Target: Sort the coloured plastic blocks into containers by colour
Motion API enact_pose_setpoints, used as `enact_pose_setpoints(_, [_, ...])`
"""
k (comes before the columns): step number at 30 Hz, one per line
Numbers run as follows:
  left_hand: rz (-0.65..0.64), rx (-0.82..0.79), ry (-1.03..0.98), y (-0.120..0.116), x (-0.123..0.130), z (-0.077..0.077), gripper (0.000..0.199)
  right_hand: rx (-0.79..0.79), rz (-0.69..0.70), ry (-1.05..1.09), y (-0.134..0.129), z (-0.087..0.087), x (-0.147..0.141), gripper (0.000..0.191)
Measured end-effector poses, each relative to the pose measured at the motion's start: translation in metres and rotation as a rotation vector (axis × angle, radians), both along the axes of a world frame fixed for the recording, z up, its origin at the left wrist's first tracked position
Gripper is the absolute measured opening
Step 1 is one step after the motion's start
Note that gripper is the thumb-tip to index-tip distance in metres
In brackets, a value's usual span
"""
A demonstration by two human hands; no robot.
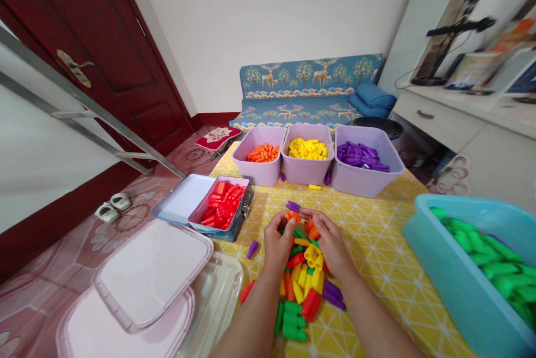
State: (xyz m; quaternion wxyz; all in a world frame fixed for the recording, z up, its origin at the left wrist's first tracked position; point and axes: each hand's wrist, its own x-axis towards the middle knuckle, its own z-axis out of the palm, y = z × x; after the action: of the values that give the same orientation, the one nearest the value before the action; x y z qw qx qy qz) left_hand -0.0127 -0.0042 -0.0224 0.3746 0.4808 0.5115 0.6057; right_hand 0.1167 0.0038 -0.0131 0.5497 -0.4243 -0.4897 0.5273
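Plastic pegs (299, 274) lie in a loose heap of red, orange, yellow, green and purple on the yellow patterned tablecloth (377, 235), directly in front of you; in the head view, your left hand (278, 243) and right hand (330, 240) are together over the far end of the heap, curled inward; your fingertips (307, 214) close around an orange peg (293, 215), with a purple peg (293, 206) just beyond it, but you cannot tell whether either hand grips it; a loose purple peg (252, 249) and a red peg (247, 291) lie apart on the left of the heap; at the far edge of the table stand three lilac bins: the orange bin (251, 171) on the left, the yellow bin (305, 171) in the middle and the purple bin (360, 182) on the right, each filled with pegs of its colour; a few stray pegs lie along their near side; to your left, an open metal tin (238, 224) holds red pegs; nearer on that side, pink lids (151, 274) overlap a clear lid (221, 302); to your right, a teal tub (452, 285) holds green pegs; a blue patterned sofa (310, 84) stands beyond the table.
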Motion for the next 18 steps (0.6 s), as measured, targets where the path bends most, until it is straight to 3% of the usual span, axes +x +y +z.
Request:
enact_pose_setpoints(5, [0.108, 0.124, 0.234, -0.010, 0.000, 0.016, 0.021, -0.008, 0.018, 0.035, 0.002, -0.005, 0.002, 0.038])
enact_pose_setpoints(12, [0.072, 0.204, 0.321, -0.015, 0.008, 0.057, 0.024, -0.010, 0.015, 0.048, 0.005, -0.009, 0.004, 0.035])
enact_pose_setpoints(15, [0.180, 0.238, 0.299, 0.014, -0.012, 0.086, 0.027, -0.028, 0.006, 0.069, 0.005, -0.012, 0.004, 0.037])
enact_pose_setpoints(18, [0.345, 0.294, 0.382, 0.068, -0.045, 0.123, 0.029, -0.033, 0.005, 0.075, 0.004, -0.015, 0.004, 0.036])
